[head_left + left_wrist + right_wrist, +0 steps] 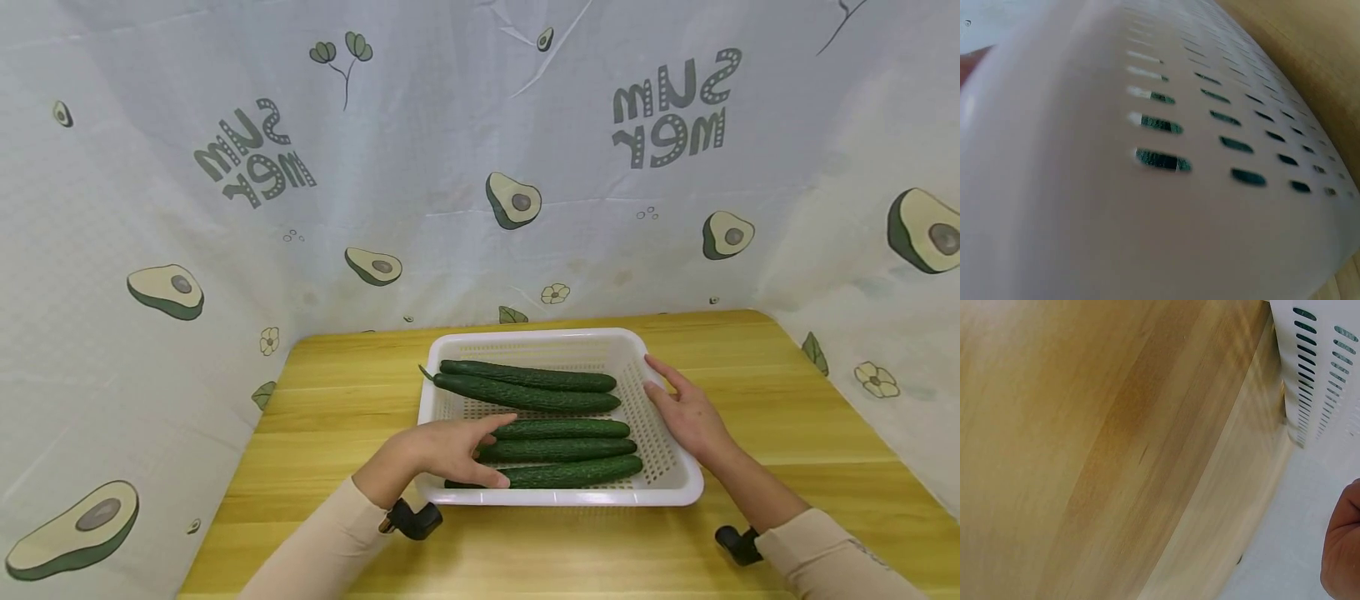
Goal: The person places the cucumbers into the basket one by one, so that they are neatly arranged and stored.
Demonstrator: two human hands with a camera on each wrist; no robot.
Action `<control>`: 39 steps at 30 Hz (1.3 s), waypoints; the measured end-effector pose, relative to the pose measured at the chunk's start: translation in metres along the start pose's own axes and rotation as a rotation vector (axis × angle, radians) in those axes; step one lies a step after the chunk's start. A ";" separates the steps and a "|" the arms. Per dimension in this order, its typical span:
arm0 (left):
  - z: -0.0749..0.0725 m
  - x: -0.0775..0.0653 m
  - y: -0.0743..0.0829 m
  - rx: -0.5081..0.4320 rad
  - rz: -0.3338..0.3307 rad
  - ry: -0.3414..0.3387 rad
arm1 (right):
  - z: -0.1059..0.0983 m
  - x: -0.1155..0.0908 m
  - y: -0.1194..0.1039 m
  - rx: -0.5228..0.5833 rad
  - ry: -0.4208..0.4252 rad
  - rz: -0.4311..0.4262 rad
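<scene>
A white perforated plastic basket [570, 497] on the wooden table holds several long dark-green cucumbers. Two lie at the back, a rear cucumber [528, 375] and one with a stem [525, 392]. Toward the front are an upper cucumber [570, 428], a middle cucumber [562, 451] and a front cucumber [577, 472]. Over the left ends of these front ones is my left hand [446, 450], thumb and index finger spread; its other fingers are partly hidden. My right hand [693, 417] rests at the basket's right rim with thumb and forefinger extended; the remaining fingers are hidden.
The yellow wood-grain table [345, 392] extends around the basket. Behind and at both sides hangs a pale curtain [450, 275] printed with avocados. Dark wrist cameras [416, 521] sit under both sleeves. The left wrist view is filled by the basket's slotted wall [1097, 206].
</scene>
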State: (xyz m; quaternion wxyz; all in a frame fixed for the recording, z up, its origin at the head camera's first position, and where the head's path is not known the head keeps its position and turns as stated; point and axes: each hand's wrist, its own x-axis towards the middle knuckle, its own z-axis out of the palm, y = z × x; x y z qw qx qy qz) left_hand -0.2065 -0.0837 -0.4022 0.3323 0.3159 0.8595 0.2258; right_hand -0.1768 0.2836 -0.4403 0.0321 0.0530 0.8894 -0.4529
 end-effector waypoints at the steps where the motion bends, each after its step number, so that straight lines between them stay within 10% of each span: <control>1: 0.000 0.000 0.000 0.007 0.002 0.004 | 0.000 0.000 0.000 -0.002 0.000 0.001; 21: 0.004 -0.003 0.001 0.129 0.003 0.067 | 0.002 0.003 -0.001 0.009 -0.001 0.003; 28: 0.005 -0.003 -0.005 0.118 0.119 0.150 | 0.003 0.003 -0.003 -0.003 -0.002 0.013; 35: -0.011 -0.018 -0.025 0.173 0.279 0.564 | -0.008 0.007 0.001 -0.009 -0.053 -0.027; 39: -0.041 -0.030 -0.057 0.314 0.203 0.867 | -0.035 0.018 0.003 -0.199 -0.031 -0.089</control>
